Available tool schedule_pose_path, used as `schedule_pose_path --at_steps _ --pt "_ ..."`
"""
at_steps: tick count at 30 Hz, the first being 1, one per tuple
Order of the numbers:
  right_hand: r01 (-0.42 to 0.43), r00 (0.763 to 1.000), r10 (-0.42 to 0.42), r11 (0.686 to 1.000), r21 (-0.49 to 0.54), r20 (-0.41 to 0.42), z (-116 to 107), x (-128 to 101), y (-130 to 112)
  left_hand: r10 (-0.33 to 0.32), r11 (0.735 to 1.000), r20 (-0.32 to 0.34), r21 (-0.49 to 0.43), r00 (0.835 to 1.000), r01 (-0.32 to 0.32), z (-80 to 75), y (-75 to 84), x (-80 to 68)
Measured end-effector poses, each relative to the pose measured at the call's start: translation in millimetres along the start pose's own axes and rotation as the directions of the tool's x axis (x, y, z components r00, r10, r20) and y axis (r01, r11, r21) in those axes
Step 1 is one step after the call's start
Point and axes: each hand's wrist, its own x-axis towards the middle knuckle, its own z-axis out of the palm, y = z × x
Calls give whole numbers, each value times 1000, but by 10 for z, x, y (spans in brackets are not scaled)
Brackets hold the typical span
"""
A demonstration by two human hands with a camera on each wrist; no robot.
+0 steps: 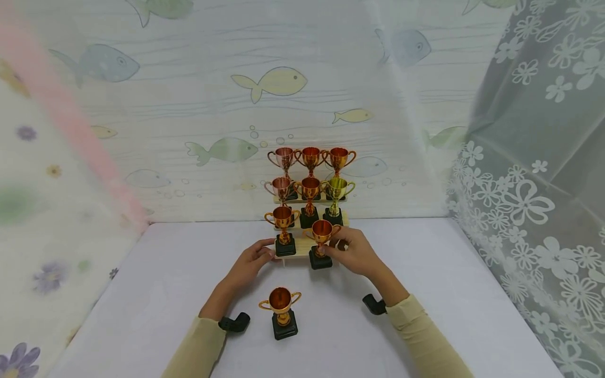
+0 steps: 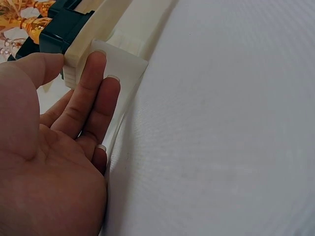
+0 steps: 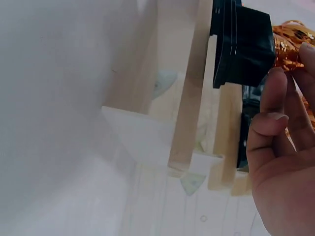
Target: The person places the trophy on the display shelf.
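My right hand [image 1: 355,253] pinches the stem of a small gold trophy cup [image 1: 322,231] with a black base. That cup is at the front of the tiered wooden stand [image 1: 302,248]; in the right wrist view its base [image 3: 248,46] is at the lowest step's edge, contact unclear. My left hand [image 1: 249,266] holds the stand's left end, thumb at the board corner and fingers along the white side panel [image 2: 118,64]. Another gold trophy [image 1: 282,219] stands on the lowest step's left. A loose gold trophy [image 1: 282,314] stands on the table before the stand.
Several trophies fill the upper steps, among them a yellow-gold one [image 1: 336,191] and a pinkish one [image 1: 284,157]. A white cloth covers the table [image 1: 160,294]. Behind hangs a fish-print curtain [image 1: 189,115]; a flowered lace curtain [image 1: 534,210] hangs at right.
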Motion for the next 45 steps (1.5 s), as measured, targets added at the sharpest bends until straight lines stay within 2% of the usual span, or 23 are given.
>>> schedule_pose_path --at_steps 8,13,19,25,33,39,45 --pt "-41 997 42 999 11 -61 66 94 47 4 1000 -7 -7 1000 -4 -17 -18 10" --pt "-58 996 61 998 34 -71 118 152 65 9 1000 1 -12 1000 -9 -14 -37 11" --pt "-79 992 81 997 15 -101 171 203 64 15 1000 15 -17 1000 -14 -4 -28 25" --pt "-64 985 64 998 2 -158 229 243 51 10 1000 11 -22 1000 -10 -7 -21 20" --pt "-10 977 -2 998 -55 -215 301 275 18 0 999 10 -46 1000 0 0 -17 24" --pt "-23 971 6 997 -69 -238 327 262 -6 7 999 8 -36 1000 -7 4 -12 19" --pt "-64 969 50 997 -49 -243 345 223 -44 0 1000 3 -22 1000 0 0 -2 -7"
